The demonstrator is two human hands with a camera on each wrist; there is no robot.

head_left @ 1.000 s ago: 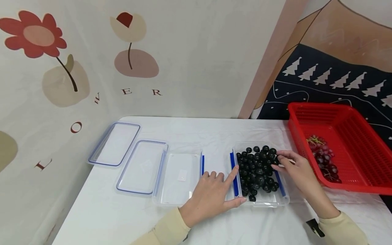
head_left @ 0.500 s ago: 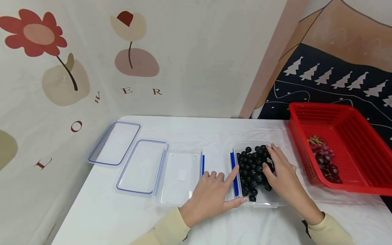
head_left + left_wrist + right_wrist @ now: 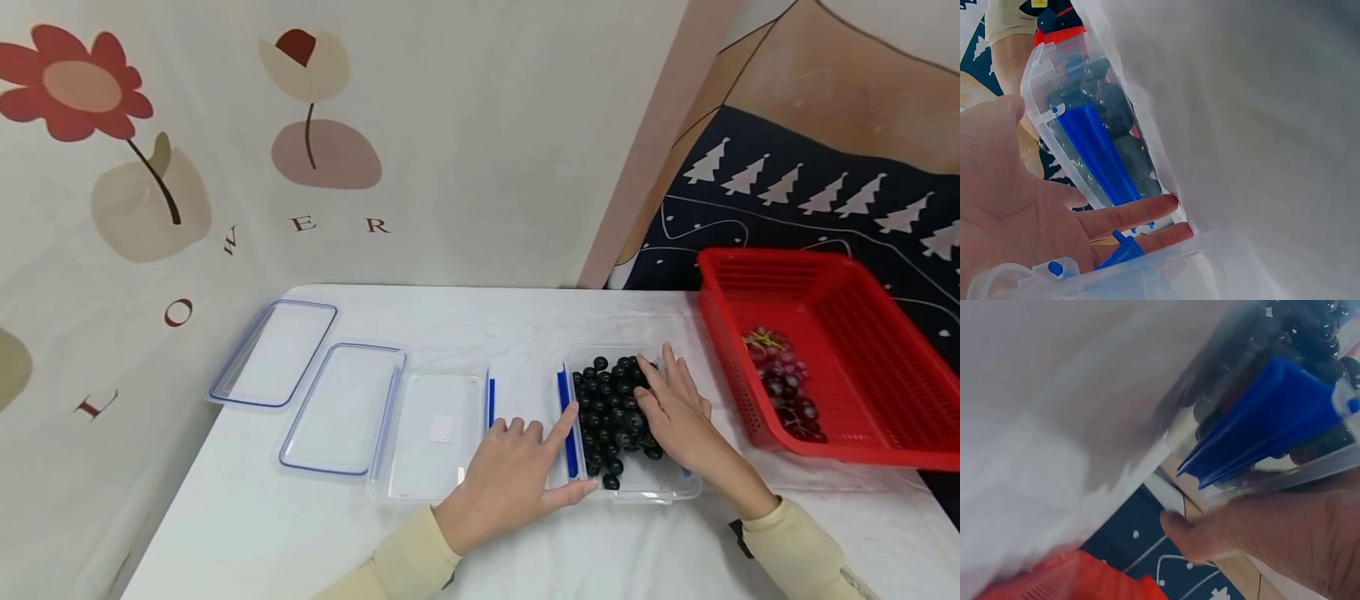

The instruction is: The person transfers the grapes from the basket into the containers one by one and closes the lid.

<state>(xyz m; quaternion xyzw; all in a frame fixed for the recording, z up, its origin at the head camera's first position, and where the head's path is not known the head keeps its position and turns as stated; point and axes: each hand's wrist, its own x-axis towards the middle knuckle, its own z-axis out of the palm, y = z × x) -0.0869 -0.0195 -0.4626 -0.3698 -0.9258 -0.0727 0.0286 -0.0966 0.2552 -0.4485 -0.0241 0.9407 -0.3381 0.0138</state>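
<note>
A clear plastic container (image 3: 637,492) with blue side clips holds several dark grapes (image 3: 611,412). My left hand (image 3: 517,475) lies flat on the white table beside it, index finger and thumb touching the container's left edge by the blue clip (image 3: 564,421). My right hand (image 3: 675,412) rests with straight fingers on top of the grapes at the right side. In the left wrist view the blue clip (image 3: 1100,156) and grapes (image 3: 1116,115) show through the container wall. The right wrist view shows the other blue clip (image 3: 1266,419) close up.
An empty clear container (image 3: 438,429) stands left of my left hand, with two blue-rimmed lids (image 3: 341,408) (image 3: 273,350) further left. A red basket (image 3: 862,350) with a bunch of red grapes (image 3: 783,379) sits at the right. Patterned walls close the back and left.
My right hand moved from the container's right rim onto the grapes and now lies flat over them. The left hand stayed in place.
</note>
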